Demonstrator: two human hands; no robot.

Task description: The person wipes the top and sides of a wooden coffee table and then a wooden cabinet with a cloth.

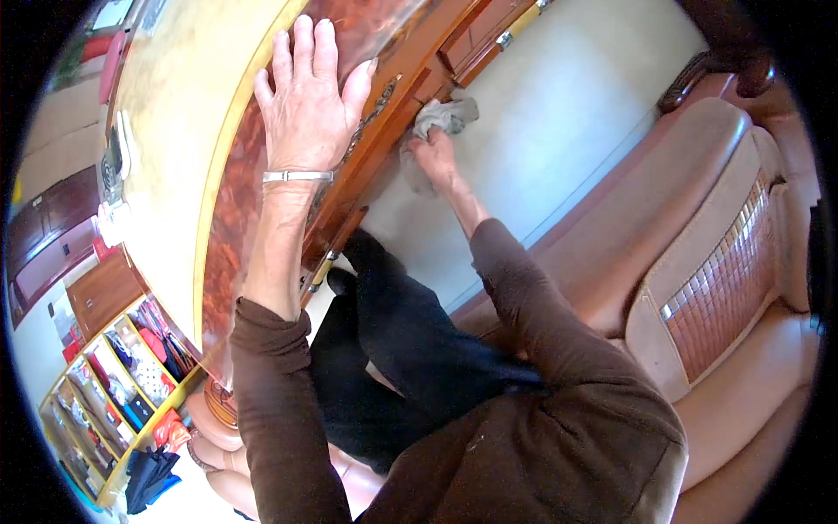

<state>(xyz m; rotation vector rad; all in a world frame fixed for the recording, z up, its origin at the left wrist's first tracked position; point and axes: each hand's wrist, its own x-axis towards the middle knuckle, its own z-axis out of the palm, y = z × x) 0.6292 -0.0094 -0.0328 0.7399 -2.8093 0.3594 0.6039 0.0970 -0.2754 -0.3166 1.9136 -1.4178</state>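
Observation:
My left hand point(305, 113) lies flat with fingers apart on the marbled red-brown border of a table point(236, 210), which has a cream centre and a clear covering. A silver band circles my left wrist. Lower down, beside the table's carved wooden side point(471, 26), my right hand point(434, 157) grips a crumpled pale grey cloth point(445, 113), its fingers partly hidden by the fabric.
A brown leather sofa point(602, 236) runs along my right, over a pale floor point(576, 79). My dark-trousered legs are below the table. At far left are yellow-framed shelves point(87, 402) of mixed items, a wooden cabinet point(109, 288) and dark bundled things point(148, 480).

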